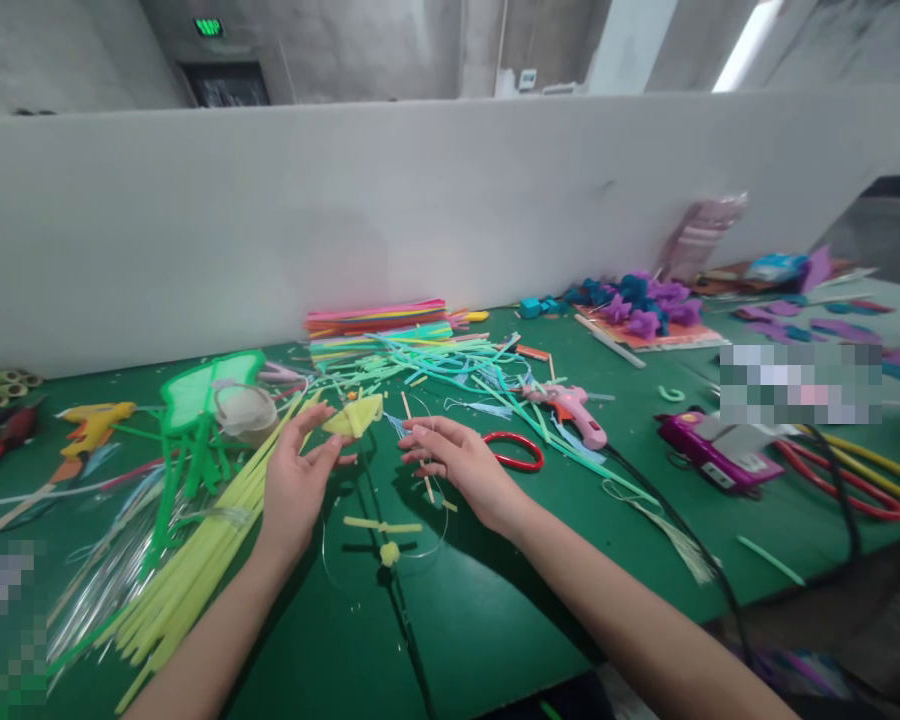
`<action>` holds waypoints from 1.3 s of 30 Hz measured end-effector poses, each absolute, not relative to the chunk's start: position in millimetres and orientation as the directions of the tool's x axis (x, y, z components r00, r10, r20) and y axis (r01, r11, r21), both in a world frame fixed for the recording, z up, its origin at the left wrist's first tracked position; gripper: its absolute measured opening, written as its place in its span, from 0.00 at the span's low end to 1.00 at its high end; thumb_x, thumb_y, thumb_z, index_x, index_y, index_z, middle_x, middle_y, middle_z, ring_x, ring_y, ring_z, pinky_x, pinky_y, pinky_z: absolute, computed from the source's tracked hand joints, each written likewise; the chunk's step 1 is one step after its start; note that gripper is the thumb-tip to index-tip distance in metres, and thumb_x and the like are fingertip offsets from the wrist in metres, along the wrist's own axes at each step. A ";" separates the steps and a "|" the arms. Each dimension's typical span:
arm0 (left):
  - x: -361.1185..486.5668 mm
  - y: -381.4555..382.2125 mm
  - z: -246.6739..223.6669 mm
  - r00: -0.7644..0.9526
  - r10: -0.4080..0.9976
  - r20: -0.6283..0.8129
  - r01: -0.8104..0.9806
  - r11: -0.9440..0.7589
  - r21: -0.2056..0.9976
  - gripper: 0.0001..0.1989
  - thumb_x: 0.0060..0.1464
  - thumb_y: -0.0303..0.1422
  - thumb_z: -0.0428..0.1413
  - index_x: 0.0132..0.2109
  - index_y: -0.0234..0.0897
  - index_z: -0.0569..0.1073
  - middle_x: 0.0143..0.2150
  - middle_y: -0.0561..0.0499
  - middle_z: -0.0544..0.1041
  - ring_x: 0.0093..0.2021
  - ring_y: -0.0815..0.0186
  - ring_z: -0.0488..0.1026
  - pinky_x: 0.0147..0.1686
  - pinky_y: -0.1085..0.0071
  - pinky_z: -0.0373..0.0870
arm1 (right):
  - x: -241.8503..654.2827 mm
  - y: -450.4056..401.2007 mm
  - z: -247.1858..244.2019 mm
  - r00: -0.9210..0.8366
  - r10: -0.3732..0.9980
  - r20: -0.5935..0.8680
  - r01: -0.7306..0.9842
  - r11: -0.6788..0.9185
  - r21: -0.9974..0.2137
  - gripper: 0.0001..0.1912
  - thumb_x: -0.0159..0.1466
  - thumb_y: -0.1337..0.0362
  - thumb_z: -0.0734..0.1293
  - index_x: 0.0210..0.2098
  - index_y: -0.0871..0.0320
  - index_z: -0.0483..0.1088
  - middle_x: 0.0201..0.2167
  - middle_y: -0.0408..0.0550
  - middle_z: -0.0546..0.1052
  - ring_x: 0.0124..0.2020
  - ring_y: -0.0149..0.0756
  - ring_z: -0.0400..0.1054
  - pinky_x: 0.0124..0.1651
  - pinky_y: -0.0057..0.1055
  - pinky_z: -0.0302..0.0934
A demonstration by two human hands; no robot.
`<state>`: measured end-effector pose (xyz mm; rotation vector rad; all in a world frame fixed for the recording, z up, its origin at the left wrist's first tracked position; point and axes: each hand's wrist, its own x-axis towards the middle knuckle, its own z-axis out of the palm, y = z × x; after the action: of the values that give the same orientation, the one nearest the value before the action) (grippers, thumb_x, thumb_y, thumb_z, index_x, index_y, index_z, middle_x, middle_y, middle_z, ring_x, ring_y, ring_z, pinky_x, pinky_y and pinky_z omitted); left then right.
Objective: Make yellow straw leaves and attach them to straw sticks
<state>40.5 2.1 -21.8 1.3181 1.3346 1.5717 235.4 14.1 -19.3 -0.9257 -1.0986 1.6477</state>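
My left hand (300, 480) is closed in a pinch on a small yellow fan-shaped piece (356, 415), raised over the table. My right hand (457, 460) is held to its right, thumb and fingertips together at a light-blue tassel (397, 425). A thin wooden stick (407, 405) runs behind those fingers; whether they grip it, I cannot tell. A clear thread loops down between the hands. Below it lie a yellow strip (382, 525) and a small yellow flower-like piece (388, 553). Red-handled scissors (521, 452) lie right of my right hand, partly hidden.
Yellow stems (202, 560) and a green frame piece (210, 390) lie at left, near a yellow glue gun (94, 425). Coloured stems (379, 322) line the back. At right are a pink glue gun (577, 415), its black cable, a purple device (720, 460) and purple flowers (645, 300).
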 end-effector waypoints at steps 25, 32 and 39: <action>36.0 -4.9 -10.4 -0.042 0.940 0.338 0.587 -0.250 0.770 0.12 0.54 0.42 0.57 0.39 0.39 0.77 0.37 0.49 0.76 0.37 0.62 0.71 0.37 0.71 0.66 | 246.6 17.5 -19.0 -0.429 0.879 -0.210 -0.103 -0.278 -0.955 0.14 0.52 0.56 0.74 0.30 0.62 0.77 0.33 0.51 0.80 0.32 0.29 0.72 0.31 0.22 0.62; 38.6 -2.0 -16.6 0.036 0.999 -0.035 0.234 0.025 0.972 0.15 0.49 0.44 0.61 0.27 0.36 0.73 0.22 0.56 0.69 0.24 0.70 0.63 0.26 0.75 0.59 | 247.6 15.2 -16.3 -0.502 0.818 -0.281 -0.018 -0.334 -0.942 0.18 0.50 0.53 0.75 0.31 0.63 0.77 0.33 0.52 0.80 0.33 0.30 0.73 0.29 0.20 0.61; 37.6 -3.0 -14.1 0.040 0.998 -0.052 0.222 0.042 0.974 0.14 0.48 0.43 0.62 0.30 0.36 0.75 0.23 0.55 0.70 0.25 0.70 0.63 0.27 0.76 0.59 | 244.8 13.9 -18.3 -0.509 0.823 -0.253 -0.037 -0.315 -0.949 0.16 0.51 0.55 0.74 0.31 0.62 0.77 0.33 0.51 0.80 0.33 0.30 0.73 0.30 0.22 0.61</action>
<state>37.6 -3.0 -14.1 1.3553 1.3578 1.0273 244.8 13.9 -18.3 -1.0399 -1.3280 1.8807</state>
